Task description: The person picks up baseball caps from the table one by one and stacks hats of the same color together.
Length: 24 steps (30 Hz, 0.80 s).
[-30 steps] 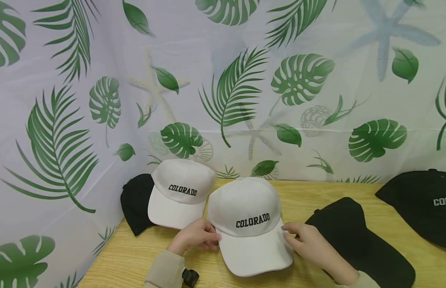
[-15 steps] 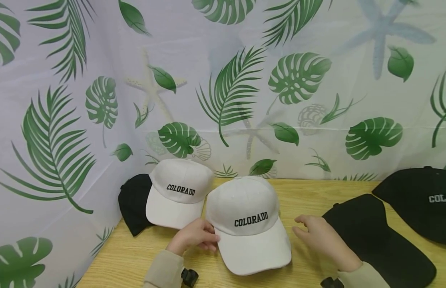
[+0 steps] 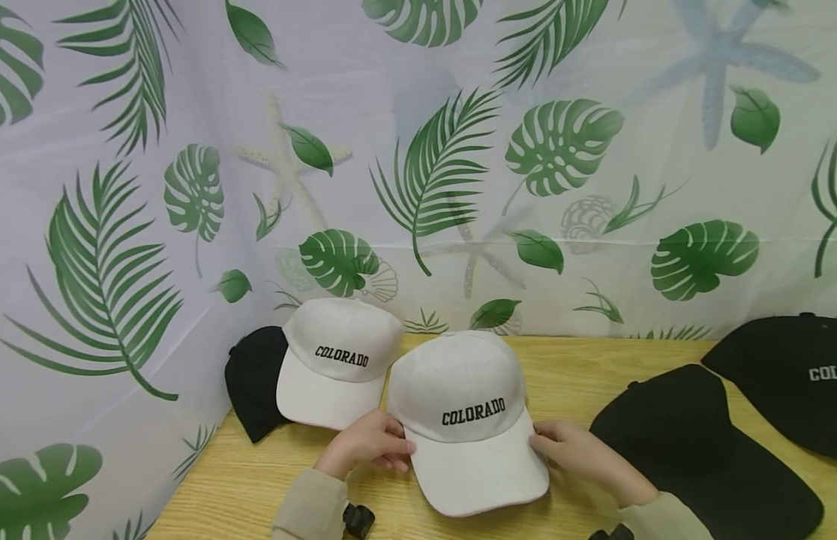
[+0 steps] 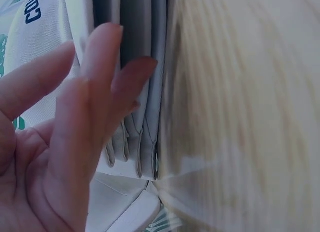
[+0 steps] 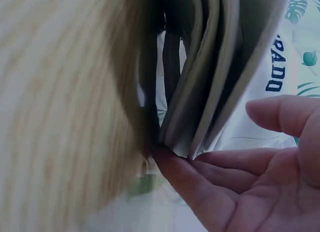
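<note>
Left hand (image 3: 370,442) and right hand (image 3: 583,454), thumbs apart from fingers, touch opposite sides of the front caps (image 3: 469,431); right of these caps lies a black cap (image 3: 705,454).

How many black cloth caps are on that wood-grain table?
3 visible: a left black cap, partly behind a white cloth COLORADO cap; a front-right black cap beside the right hand; a far-right black cap, cut off by the picture's edge. More could be hidden underneath.

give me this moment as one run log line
left grip: touching side of front white cap stack | right grip: touching opposite side | rear white cap: beside stack | black caps: on both sides
</note>
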Each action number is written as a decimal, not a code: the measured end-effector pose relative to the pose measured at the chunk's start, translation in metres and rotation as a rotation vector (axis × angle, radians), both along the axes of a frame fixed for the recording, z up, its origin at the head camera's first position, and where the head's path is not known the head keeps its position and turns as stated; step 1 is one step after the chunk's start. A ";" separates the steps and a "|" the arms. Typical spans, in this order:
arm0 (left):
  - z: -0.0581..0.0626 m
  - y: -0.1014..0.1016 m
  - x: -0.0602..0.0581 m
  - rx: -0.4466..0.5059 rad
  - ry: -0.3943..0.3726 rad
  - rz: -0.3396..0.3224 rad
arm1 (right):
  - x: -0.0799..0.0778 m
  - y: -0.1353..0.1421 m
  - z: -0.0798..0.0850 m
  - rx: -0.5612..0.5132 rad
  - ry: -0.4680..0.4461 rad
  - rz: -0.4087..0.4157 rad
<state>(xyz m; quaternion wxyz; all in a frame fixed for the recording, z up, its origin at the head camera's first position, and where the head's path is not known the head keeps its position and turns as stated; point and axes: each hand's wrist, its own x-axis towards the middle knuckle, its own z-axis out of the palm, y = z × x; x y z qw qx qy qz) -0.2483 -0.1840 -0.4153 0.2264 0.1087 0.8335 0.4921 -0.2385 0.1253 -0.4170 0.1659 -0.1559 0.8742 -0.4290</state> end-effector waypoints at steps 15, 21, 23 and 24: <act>0.000 0.008 0.006 -0.076 0.082 0.012 | 0.022 -0.009 -0.001 -0.072 -0.020 0.057; 0.005 0.018 0.013 -0.193 0.189 0.029 | 0.027 -0.016 0.000 -0.015 0.049 -0.012; 0.005 0.019 0.012 -0.203 0.195 0.024 | 0.028 -0.015 0.001 0.003 0.065 -0.005; 0.005 0.018 0.012 -0.195 0.186 0.019 | 0.028 -0.014 0.002 0.012 0.071 0.002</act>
